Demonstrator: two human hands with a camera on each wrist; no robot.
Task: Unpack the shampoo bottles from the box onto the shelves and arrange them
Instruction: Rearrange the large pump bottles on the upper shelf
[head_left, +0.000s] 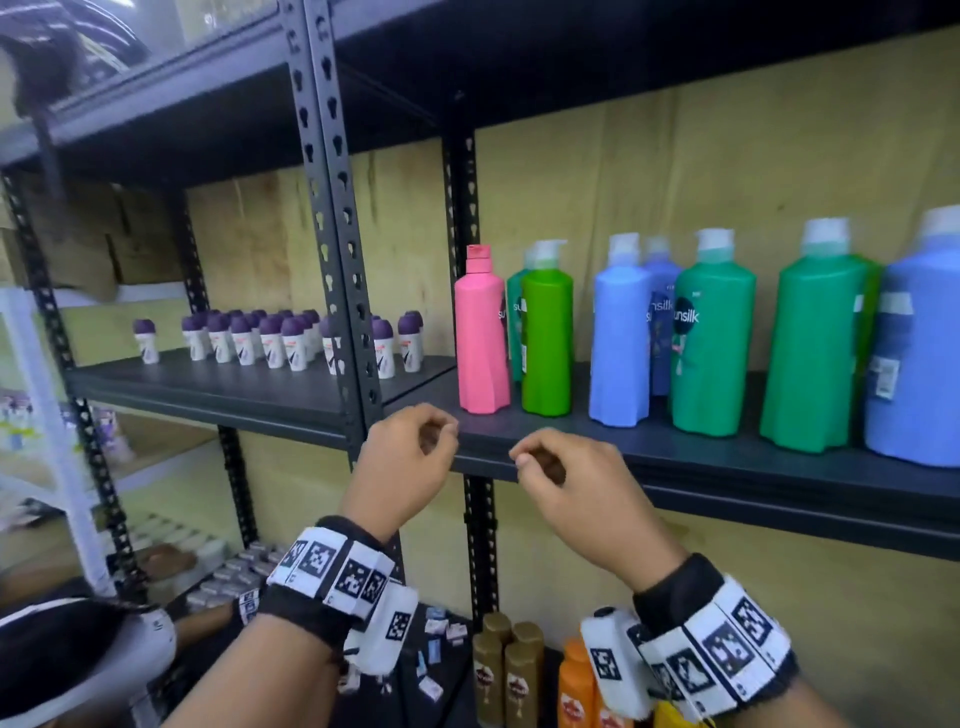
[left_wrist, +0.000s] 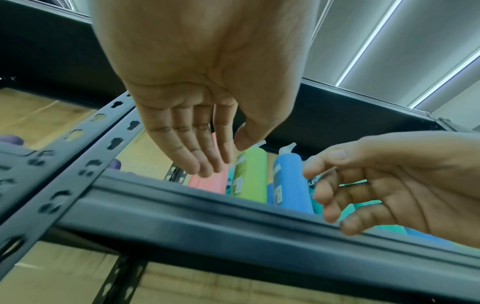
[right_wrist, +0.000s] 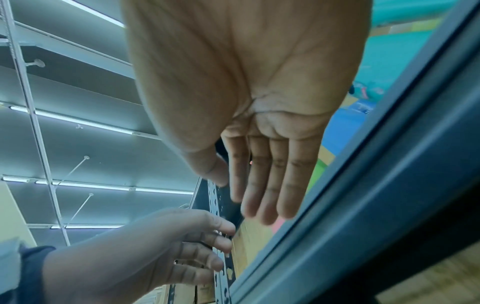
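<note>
Several shampoo bottles stand in a row on the dark metal shelf (head_left: 675, 457): a pink one (head_left: 480, 332) at the left end, then a green one (head_left: 546, 338), a blue one (head_left: 618, 338), a teal one (head_left: 711, 338) and larger green and blue ones to the right. My left hand (head_left: 441, 431) and right hand (head_left: 524, 457) hover side by side just in front of the shelf's front edge, below the pink and green bottles. Both are empty, with fingers loosely bent. In the left wrist view my left hand (left_wrist: 228, 156) hangs relaxed before the pink bottle (left_wrist: 207, 181). My right hand (right_wrist: 233, 189) is likewise empty. No box is in view.
Small white roll-ons with purple caps (head_left: 270, 338) fill the left bay, beyond a perforated upright post (head_left: 337, 234). Below stand gold bottles (head_left: 504, 670) and orange bottles (head_left: 576, 686), with small packets (head_left: 436, 634) scattered nearby. Another person (head_left: 78, 654) crouches at the lower left.
</note>
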